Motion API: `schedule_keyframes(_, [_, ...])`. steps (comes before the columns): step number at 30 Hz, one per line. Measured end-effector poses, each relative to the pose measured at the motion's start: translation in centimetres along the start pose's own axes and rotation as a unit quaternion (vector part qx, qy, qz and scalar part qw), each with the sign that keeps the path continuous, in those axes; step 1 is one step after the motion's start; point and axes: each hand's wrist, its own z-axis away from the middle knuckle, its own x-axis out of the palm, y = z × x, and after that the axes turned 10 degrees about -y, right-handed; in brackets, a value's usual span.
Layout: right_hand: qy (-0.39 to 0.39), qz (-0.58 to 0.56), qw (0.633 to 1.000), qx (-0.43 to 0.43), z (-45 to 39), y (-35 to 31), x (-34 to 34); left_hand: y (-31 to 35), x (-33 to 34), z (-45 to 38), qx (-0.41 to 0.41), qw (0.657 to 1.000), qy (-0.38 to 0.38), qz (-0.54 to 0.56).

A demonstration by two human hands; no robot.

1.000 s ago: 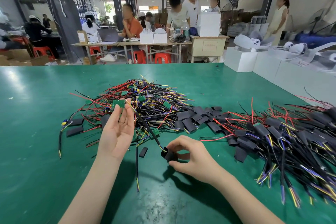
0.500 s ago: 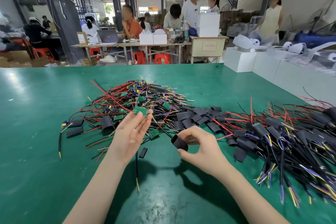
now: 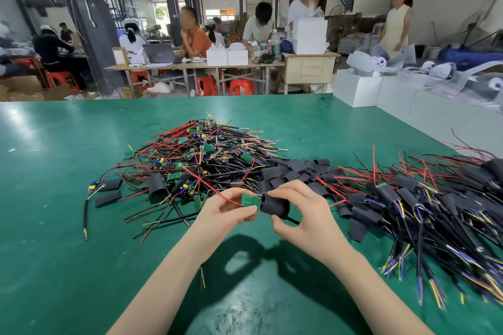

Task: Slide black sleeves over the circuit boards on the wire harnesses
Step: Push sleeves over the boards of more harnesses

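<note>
On green table (image 3: 54, 198): wire piles; workshop, seemingly.

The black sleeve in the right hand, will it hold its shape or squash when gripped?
The black sleeve probably squashes easily: loose ones in the sleeve pile lie flattened. It seems light, since the right hand lifts it on fingertips alone.

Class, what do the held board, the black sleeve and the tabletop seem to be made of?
Circuit board: rigid green laminate, probably fibreglass, flat with pale markings.
Black sleeve: matte flexible tubing, perhaps heat-shrink plastic; others lie flattened.
Table: glossy green coated surface, showing glare.
</note>
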Motion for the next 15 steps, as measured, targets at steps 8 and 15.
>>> schedule_keyframes(8, [-0.024,-0.007,1.000,-0.005,0.08,0.10,-0.18,0.50,-0.37,0.24,0.004,0.995,0.003,-0.100])
schedule_keyframes(15, [-0.030,-0.007,1.000,-0.008,0.13,-0.04,-0.04,0.50,-0.53,0.28,-0.040,0.997,0.008,-0.067])
